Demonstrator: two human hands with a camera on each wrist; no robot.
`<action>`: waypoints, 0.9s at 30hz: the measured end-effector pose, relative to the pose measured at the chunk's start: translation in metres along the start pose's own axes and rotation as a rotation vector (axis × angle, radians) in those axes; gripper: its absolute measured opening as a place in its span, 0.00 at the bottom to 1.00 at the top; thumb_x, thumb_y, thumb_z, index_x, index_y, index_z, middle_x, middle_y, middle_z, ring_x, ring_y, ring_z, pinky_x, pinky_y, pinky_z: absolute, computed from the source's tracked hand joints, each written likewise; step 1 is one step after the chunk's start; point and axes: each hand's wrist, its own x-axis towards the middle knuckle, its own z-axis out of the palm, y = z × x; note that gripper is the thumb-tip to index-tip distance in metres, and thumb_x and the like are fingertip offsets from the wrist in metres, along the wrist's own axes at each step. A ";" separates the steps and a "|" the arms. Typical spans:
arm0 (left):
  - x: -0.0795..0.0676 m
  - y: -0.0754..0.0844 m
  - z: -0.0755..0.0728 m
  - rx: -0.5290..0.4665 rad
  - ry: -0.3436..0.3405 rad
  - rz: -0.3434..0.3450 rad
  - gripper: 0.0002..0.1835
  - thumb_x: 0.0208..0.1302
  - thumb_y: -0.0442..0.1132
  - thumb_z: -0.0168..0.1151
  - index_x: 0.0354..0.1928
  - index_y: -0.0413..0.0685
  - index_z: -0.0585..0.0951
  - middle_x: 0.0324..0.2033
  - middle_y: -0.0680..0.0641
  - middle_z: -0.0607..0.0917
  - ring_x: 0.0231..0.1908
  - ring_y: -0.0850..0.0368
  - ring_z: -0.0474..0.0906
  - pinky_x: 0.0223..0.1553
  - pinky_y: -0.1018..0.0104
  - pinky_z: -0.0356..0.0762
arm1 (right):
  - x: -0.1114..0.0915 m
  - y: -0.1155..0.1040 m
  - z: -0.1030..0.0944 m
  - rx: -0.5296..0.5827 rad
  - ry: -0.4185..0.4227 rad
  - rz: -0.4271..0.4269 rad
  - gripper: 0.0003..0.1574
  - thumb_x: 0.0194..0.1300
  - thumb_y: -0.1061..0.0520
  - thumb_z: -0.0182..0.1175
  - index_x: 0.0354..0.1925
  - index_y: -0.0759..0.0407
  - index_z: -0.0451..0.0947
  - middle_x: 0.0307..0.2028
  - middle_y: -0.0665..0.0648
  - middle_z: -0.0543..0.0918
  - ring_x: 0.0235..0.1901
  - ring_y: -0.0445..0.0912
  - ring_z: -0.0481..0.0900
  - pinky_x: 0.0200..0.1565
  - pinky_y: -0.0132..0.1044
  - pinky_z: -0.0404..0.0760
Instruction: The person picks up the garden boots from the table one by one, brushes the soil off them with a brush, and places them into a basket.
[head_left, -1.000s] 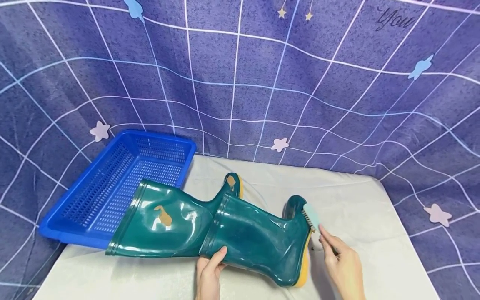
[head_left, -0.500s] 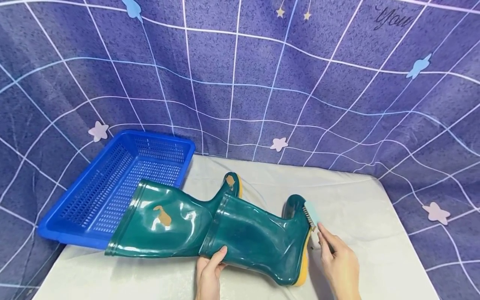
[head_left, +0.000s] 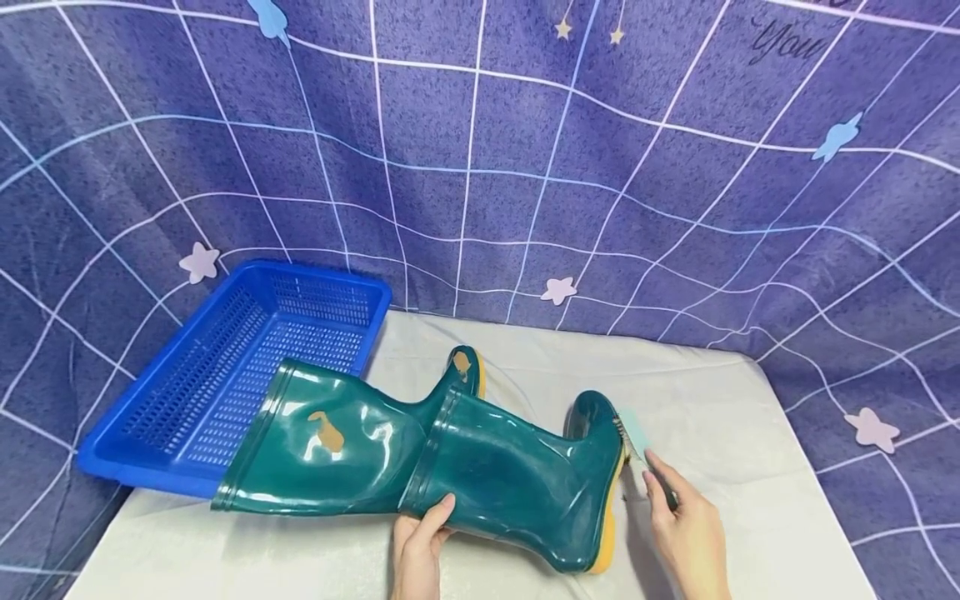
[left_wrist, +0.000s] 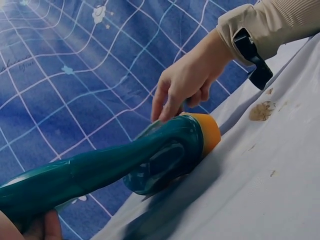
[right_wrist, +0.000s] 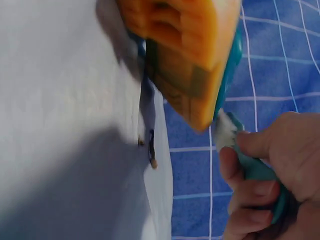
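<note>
A shiny green rubber boot with a yellow sole lies on its side, its toe toward the back right. My left hand grips its shaft near the top opening, thumb on the upper side and fingers underneath. My right hand holds a pale green scrub brush by its handle, bristles against the boot's edge just above the sole near the toe. In the right wrist view the fingers curl round the brush handle. A second green boot with brown mud patches lies to the left, partly covered by the first.
A blue perforated plastic basket stands at the back left, its front corner behind the second boot's shaft. White cloth covers the table. Brown mud crumbs lie on the cloth. A purple-blue grid-patterned curtain hangs behind.
The brush has shifted slightly right, from the boot's upper side toward the sole edge, its head tilting with my right hand. The left hand and both boots stay in place.
</note>
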 end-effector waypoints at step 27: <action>-0.003 -0.001 0.003 0.048 0.030 0.071 0.26 0.78 0.45 0.62 0.68 0.36 0.72 0.54 0.56 0.86 0.52 0.73 0.80 0.57 0.74 0.77 | 0.002 0.000 -0.009 0.174 0.043 -0.015 0.20 0.70 0.66 0.69 0.58 0.55 0.89 0.32 0.58 0.93 0.29 0.15 0.77 0.33 0.13 0.77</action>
